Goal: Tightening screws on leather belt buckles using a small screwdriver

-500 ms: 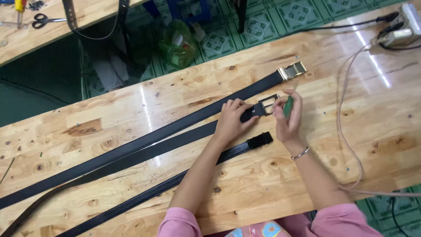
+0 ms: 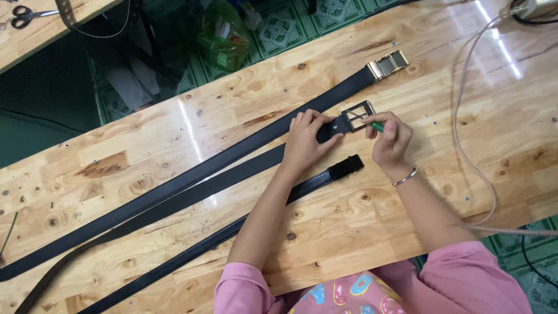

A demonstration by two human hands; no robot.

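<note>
Three black belts lie slanted across the wooden table [image 2: 407,197]. My left hand [image 2: 305,139] presses down on the middle belt [image 2: 232,177] just behind its silver frame buckle [image 2: 357,115]. My right hand [image 2: 390,138] pinches a small green-handled tool [image 2: 376,125] whose tip touches the buckle. The far belt [image 2: 192,174] ends in a gold buckle [image 2: 388,64]. The near belt [image 2: 192,250] has a textured strap and a black end clip [image 2: 345,167] that lies between my wrists.
A pale cable [image 2: 465,151] loops over the table's right side toward a device at the top right corner. Beyond the far edge stands a green plastic bottle [image 2: 224,38] on a patterned floor. Scissors [image 2: 26,16] lie on another table at top left.
The view has drawn closer and shifted slightly. My right hand has lowered the green tool to the silver buckle. My left hand stays on the belt.
</note>
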